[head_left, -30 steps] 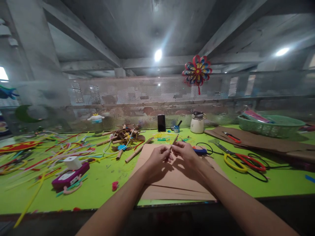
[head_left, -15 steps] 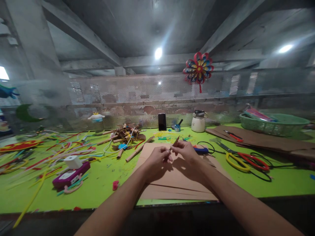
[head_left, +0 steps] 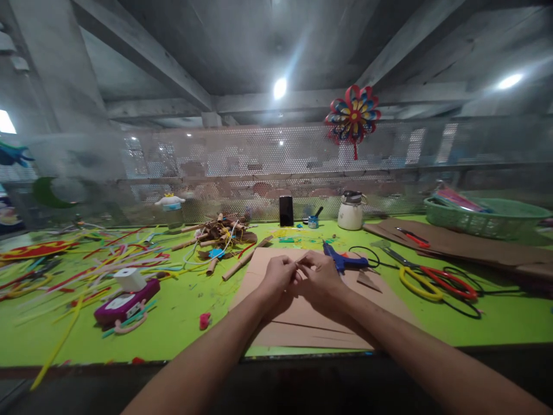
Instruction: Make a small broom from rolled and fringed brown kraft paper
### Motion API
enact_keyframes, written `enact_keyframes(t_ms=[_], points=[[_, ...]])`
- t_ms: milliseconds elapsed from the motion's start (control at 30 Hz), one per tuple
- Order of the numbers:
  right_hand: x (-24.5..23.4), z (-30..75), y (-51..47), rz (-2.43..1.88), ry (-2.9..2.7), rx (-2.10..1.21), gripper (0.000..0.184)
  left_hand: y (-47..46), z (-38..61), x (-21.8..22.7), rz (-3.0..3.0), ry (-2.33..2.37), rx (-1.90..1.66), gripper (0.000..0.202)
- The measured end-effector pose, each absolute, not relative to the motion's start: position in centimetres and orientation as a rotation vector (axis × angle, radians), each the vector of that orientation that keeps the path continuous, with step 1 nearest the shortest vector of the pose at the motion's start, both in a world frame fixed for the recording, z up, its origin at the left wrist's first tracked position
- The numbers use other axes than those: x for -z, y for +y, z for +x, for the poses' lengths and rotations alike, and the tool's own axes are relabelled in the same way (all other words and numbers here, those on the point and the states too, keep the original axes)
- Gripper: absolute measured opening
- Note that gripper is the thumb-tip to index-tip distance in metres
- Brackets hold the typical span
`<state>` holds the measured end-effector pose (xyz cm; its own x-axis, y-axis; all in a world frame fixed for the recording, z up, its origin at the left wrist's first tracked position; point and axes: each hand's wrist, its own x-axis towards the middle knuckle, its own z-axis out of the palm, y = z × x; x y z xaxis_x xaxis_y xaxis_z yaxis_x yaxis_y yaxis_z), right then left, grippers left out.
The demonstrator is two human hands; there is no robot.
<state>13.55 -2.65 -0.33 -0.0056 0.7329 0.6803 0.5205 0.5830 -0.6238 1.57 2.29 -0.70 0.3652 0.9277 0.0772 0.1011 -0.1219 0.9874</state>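
Observation:
My left hand (head_left: 280, 276) and my right hand (head_left: 318, 275) meet over a stack of brown cardboard sheets (head_left: 298, 329). Their fingertips pinch a small piece of brown cardboard (head_left: 299, 261), mostly hidden by the fingers. A blue glue gun (head_left: 345, 259) lies just beyond my right hand. Beside it, a small cut cardboard scrap (head_left: 368, 282) rests on the sheets. Left of the stack is a rolled cardboard tube (head_left: 242, 263).
Scissors with yellow and red handles (head_left: 436, 282) and a cutter (head_left: 413, 237) lie at right, near a green basket (head_left: 501, 222). A purple power strip (head_left: 127, 302) and scattered coloured pipe cleaners are at left. A phone (head_left: 286, 211) and white jug (head_left: 350, 212) stand behind.
The cardboard piece, which stuck up between my fingers, is now mostly covered by them. My right hand has shifted slightly left and down, and more of the blue glue gun shows.

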Motion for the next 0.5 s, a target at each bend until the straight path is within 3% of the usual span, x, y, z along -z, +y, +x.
enact_keyframes(t_ms=[267, 500], points=[[0.3, 14.0, -1.3, -0.995, -1.501, -0.406, 0.008, 1.3, 1.3, -0.7, 1.397, 0.956, -1.042, 0.015], [-1.8, 15.3, -1.5, -0.938, -1.271, -0.672, 0.024, 1.3, 0.6, -2.0, 1.233, 0.575, -0.881, 0.026]])
